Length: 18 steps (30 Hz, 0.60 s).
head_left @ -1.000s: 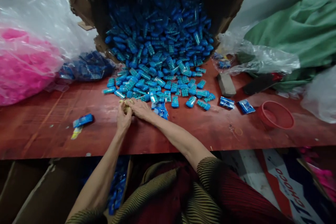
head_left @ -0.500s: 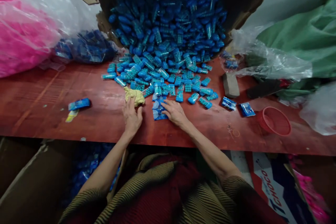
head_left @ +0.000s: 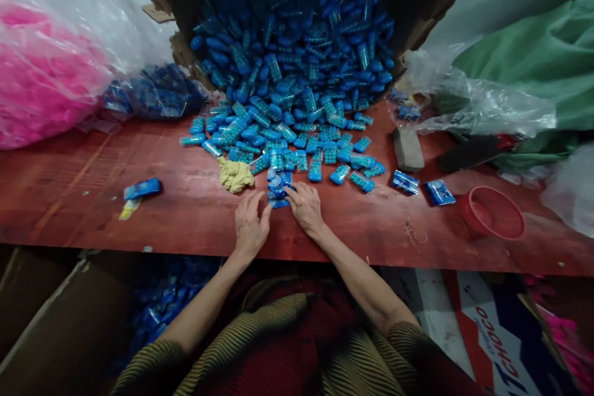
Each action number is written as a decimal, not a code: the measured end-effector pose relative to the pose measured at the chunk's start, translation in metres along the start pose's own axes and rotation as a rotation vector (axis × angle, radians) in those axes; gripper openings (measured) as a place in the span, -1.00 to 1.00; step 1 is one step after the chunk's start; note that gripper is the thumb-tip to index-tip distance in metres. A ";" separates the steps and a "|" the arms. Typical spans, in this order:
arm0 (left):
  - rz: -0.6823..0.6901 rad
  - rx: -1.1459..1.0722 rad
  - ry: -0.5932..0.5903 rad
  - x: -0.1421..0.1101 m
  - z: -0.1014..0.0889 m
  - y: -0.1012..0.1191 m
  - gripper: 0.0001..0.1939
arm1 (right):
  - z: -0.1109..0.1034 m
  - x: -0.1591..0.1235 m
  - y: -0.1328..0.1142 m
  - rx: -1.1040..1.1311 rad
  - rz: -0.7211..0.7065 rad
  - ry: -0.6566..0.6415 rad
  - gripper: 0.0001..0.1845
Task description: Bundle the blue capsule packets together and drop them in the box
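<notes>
A blue printed plastic wrapper (head_left: pixel 279 184) lies flat on the red table in front of me, its upper end against the nearest small clear bottles (head_left: pixel 275 159) of blue-green beads. My right hand (head_left: pixel 305 205) pinches the wrapper's right edge between thumb and fingertips. Beside its lower left corner is my left hand (head_left: pixel 251 223), thumb and fingers apart, holding nothing. A crumpled yellow cloth (head_left: pixel 236 176) sits just beyond the left hand.
A torn cardboard box (head_left: pixel 431 0) spills many blue-capped bottles onto the table (head_left: pixel 74 198). To the right are a grey block (head_left: pixel 408 150), two blue packs (head_left: pixel 439 192) and a red basket (head_left: pixel 494 213). A blue pack (head_left: pixel 142 188) lies left. A pink-filled bag (head_left: pixel 46 74) stands far left.
My left hand has left the yellow cloth and moved right and nearer to me, to the wrapper's left side. The wrapper's lower end now looks bent up, under my right fingertips.
</notes>
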<state>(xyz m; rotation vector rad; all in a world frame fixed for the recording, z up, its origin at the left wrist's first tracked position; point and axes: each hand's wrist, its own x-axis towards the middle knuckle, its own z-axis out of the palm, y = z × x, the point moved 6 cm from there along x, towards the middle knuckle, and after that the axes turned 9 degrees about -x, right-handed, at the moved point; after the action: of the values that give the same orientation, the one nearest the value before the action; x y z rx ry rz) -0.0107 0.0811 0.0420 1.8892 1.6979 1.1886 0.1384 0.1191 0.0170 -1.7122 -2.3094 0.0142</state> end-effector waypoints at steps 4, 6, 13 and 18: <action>-0.033 -0.022 -0.005 -0.010 0.011 0.000 -0.69 | 0.001 -0.001 -0.003 -0.047 -0.036 -0.008 -0.66; -0.040 0.004 -0.025 -0.013 0.017 -0.001 -0.69 | 0.001 -0.001 -0.002 -0.046 -0.034 -0.022 -0.65; -0.060 -0.096 0.000 -0.015 0.011 0.006 -0.70 | 0.000 0.000 0.002 -0.047 0.014 -0.026 -0.66; -0.203 -0.284 0.004 -0.014 0.011 0.000 -0.72 | -0.002 0.002 0.003 -0.051 0.041 -0.038 -0.63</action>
<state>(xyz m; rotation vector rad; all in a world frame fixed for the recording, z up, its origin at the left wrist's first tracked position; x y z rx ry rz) -0.0012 0.0714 0.0306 1.5105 1.5825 1.2741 0.1412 0.1212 0.0189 -1.7985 -2.3204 -0.0048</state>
